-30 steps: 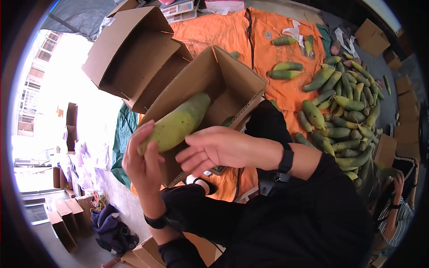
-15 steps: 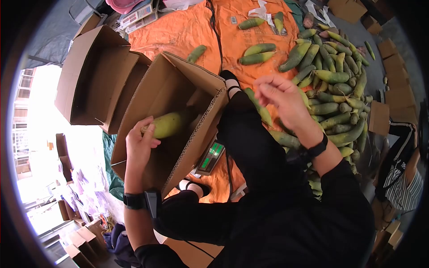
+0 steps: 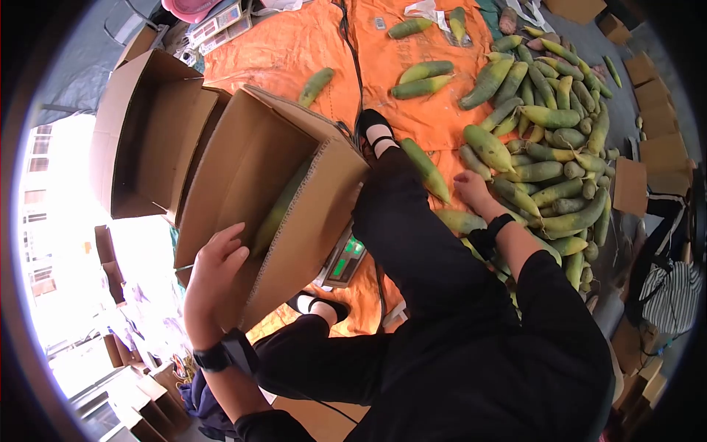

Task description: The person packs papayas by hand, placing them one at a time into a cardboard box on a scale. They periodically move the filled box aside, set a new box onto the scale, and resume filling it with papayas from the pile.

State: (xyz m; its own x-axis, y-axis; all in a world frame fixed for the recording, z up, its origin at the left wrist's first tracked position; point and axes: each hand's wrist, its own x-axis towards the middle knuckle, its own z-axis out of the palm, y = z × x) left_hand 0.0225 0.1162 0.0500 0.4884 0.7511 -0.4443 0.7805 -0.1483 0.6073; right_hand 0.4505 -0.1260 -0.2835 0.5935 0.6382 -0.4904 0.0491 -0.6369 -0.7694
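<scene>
My left hand [image 3: 215, 267] is over the near side of an open cardboard box [image 3: 294, 250], thumb and fingers loosely apart with nothing between them. Inside that box lies a long green radish [image 3: 282, 214], partly hidden by the box wall. Low at the left edge of a large heap of green radishes [image 3: 552, 173] is my right hand [image 3: 473, 193]. Its fingers are bent and partly out of sight, and I cannot tell whether they close on anything. A pale green radish [image 3: 487, 149] lies just above this hand, and another radish [image 3: 426, 171] sits to its left.
A scale with a green lit display [image 3: 345, 265] shows beside the box. Another open carton [image 3: 147, 140] stands to the left. Several loose radishes lie on the orange sheet [image 3: 283, 55], crossed by a black cable [image 3: 355, 66]. More cartons [image 3: 663, 140] line the right.
My left hand has let go of the radish, which now lies deeper in the box, and has drawn back slightly. My right hand has dropped down toward the heap's left edge.
</scene>
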